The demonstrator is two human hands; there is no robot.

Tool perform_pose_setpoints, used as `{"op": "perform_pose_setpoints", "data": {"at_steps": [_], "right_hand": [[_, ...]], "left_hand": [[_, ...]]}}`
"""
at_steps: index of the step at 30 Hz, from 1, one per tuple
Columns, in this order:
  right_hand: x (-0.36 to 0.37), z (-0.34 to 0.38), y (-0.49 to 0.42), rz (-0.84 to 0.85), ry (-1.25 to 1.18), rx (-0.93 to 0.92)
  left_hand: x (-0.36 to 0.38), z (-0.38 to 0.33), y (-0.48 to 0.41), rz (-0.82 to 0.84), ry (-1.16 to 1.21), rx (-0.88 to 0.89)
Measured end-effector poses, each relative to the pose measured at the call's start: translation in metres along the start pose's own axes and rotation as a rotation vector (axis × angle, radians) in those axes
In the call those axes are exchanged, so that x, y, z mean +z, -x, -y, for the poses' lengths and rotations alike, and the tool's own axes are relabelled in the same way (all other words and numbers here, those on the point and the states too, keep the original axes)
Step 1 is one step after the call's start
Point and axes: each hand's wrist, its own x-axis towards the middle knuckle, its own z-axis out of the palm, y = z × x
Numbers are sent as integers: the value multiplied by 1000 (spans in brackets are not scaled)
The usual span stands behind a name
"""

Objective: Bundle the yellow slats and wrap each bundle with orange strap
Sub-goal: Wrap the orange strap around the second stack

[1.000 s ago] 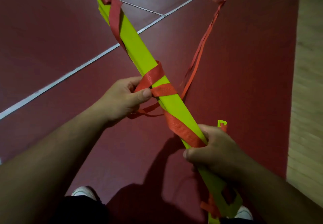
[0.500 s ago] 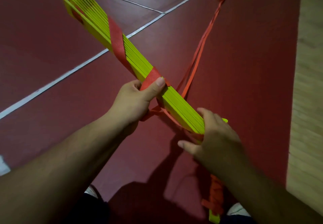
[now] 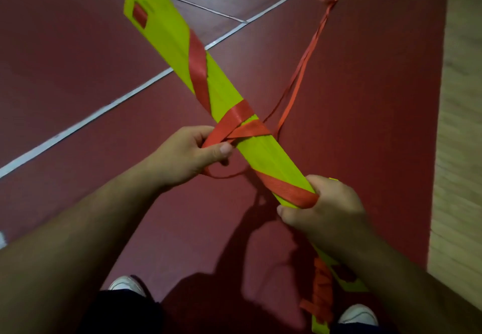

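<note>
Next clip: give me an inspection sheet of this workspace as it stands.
Surface: dark red floor crossed by white lines.
Job's things: slat bundle held in the air, orange strap spiralled round it; its loose tail trails to a tangle on the floor.
Clutter: nothing seen.
Hands: left hand pinches the strap at a crossing; right hand grips the bundle over a strap turn.
Cables: nothing seen.
Surroundings: pale flooring strip at right; white shoes below.
</note>
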Motion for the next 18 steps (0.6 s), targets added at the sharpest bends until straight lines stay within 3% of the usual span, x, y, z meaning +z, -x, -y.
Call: {"op": "perform_pose_setpoints", "data": {"at_steps": [6, 10, 14, 18], "right_hand": [[-15, 15, 1, 124, -372, 133], [-20, 28, 11, 328, -587, 127], [-16, 24, 18, 590, -911, 239], [-13, 18, 24, 982, -1286, 308]], "left_hand": [[-7, -11, -2, -103, 156, 45], [-9, -12, -1, -156, 193, 47], [12, -10, 4, 48, 348, -32], [20, -4, 9, 325, 726, -107]]}}
